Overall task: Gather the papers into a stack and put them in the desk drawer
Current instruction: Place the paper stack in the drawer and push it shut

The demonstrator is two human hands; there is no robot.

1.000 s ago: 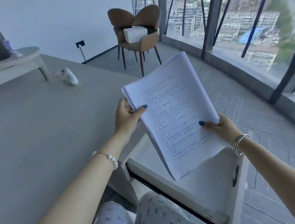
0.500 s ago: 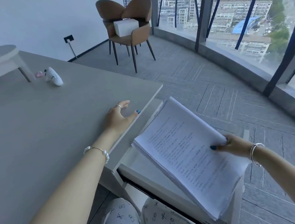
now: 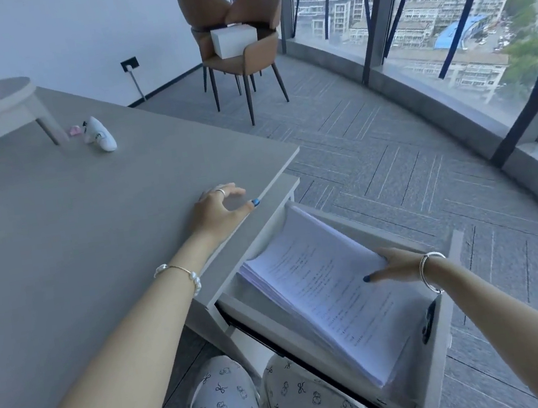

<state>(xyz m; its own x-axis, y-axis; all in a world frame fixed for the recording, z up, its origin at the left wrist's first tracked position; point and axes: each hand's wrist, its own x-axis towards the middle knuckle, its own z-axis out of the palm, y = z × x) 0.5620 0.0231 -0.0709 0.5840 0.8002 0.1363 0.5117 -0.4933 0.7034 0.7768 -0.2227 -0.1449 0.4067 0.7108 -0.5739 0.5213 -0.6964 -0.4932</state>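
Presently listed, largest first. One grey desk [image 3: 57,233], its left and near parts cut off by the frame. One open desk drawer [image 3: 448,310] at the desk's right end, its floor mostly hidden under the papers and its near corner out of clear view. One brown chair [image 3: 239,49] by the window, carrying one white box [image 3: 232,39]. One stack of papers [image 3: 326,299] lying in the drawer, tilted, far end under the desk edge; the print is too small to read and the sheets cannot be counted. Two hands. Left hand [image 3: 216,207] rests on the desk near its right edge, fingers loosely spread, holding nothing. Right hand [image 3: 393,264] grips the right edge of the stack, thumb on top, fingers hidden beneath. Two bracelets, one per wrist. One small white object [image 3: 99,134] far back on the desk, hard to identify.
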